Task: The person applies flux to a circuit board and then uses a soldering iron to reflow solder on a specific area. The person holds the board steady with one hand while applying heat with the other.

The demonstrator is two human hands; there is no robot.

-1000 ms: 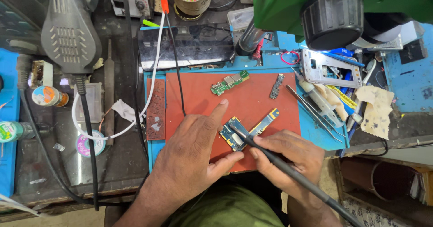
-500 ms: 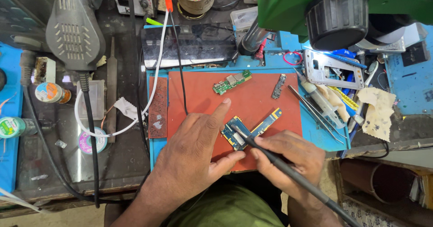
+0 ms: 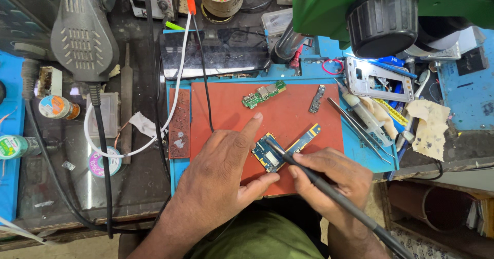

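The right hand (image 3: 334, 179) has its fingers closed around a black soldering iron (image 3: 329, 189), held like a pen, with the tip resting on the blue board (image 3: 268, 156). The left hand (image 3: 226, 171) grips nothing: its fingers lie loosely spread on the red mat (image 3: 288, 107), the index finger stretched straight out and the thumb pressing the board's near edge to steady it. The board lies flat on the mat, just beside a narrow blue-and-gold strip (image 3: 304, 138) that runs off to its upper right.

Judging by this, the soldering is under way on this one board and not finished, since the tip is on it. A green board (image 3: 264, 94) and a small dark strip (image 3: 317, 98) lie apart near the mat's far edge, untouched. Tweezers (image 3: 360, 130), a metal phone frame (image 3: 380, 79) and a stained cloth (image 3: 426, 128) sit to the right on the counter (image 3: 139, 182); a dark phone screen (image 3: 216, 50) lies beyond the mat.
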